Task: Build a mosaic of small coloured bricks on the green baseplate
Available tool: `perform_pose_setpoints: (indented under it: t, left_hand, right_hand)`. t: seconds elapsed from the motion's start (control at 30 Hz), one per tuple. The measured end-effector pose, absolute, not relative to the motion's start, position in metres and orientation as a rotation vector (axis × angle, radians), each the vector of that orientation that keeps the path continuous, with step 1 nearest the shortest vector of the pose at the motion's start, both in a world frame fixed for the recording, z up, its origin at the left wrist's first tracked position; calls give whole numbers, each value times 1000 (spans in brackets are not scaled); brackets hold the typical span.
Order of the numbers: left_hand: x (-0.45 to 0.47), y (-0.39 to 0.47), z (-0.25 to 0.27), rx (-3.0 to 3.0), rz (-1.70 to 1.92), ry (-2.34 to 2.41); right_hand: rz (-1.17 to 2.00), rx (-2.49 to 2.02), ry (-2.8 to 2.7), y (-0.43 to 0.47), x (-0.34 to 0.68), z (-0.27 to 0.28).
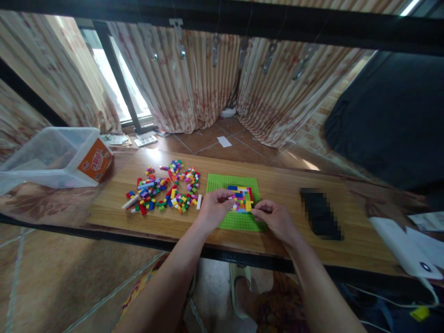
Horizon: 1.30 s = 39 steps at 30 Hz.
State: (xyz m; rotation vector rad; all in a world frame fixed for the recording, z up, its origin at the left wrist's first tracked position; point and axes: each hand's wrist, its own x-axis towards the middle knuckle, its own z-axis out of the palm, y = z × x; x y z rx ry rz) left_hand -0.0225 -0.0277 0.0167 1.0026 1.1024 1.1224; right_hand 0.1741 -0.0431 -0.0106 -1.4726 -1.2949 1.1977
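Baseplate [213, 182], green and studded, sits just right of frame centre on the wood tabletop [284, 185], with a multicolour brick build [243, 196] on it. Build shows blue along its top edge, red down the upper right, yellow at the lower right, mixed colours inside. Left hand [215, 208] is at the build's left side, fingers curled, thumb and fingertips reaching over it and hiding part; can't tell if it's gripping a brick. Right hand [275, 217] is at the build's lower right corner, thumb and index finger brought close together beside the yellow; a dark bit shows at the tips, too small to tell whether it's held. Loose bricks [180, 199] spread left of the plate, mixed colours, some heaped, one white brick [199, 202] upright in the frame near the left hand. Clear plastic bin [69, 159] with an orange label [95, 162] at frame left. Black pixelated item [321, 212] lies right of the plate, well apart from the right hand. White device [402, 245] with a cable at lower right. Patterned curtains [194, 83] hang across the upper frame, tiled floor [208, 143] below them, white paper [224, 141] on it.
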Motion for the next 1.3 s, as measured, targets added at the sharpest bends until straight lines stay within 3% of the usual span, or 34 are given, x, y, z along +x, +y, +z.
perform_pose_setpoints:
  t: [0.23, 0.47, 0.8, 1.3]
  left_hand:
    - [-24, -29, 17, 1049, 1103, 1089]
    - [-25, -28, 17, 1001, 1073, 1002]
    - [-20, -34, 19, 1071, 1034, 859]
    - [-23, -34, 25, 1076, 1044, 819]
  right_hand:
    - [1177, -1467, -1304, -43, 178, -11]
    - [964, -1425, -1316, -47, 163, 12]
    - [1133, -1329, -1403, -53, 137, 17]
    - [1361, -1185, -1089, -55, 127, 21]
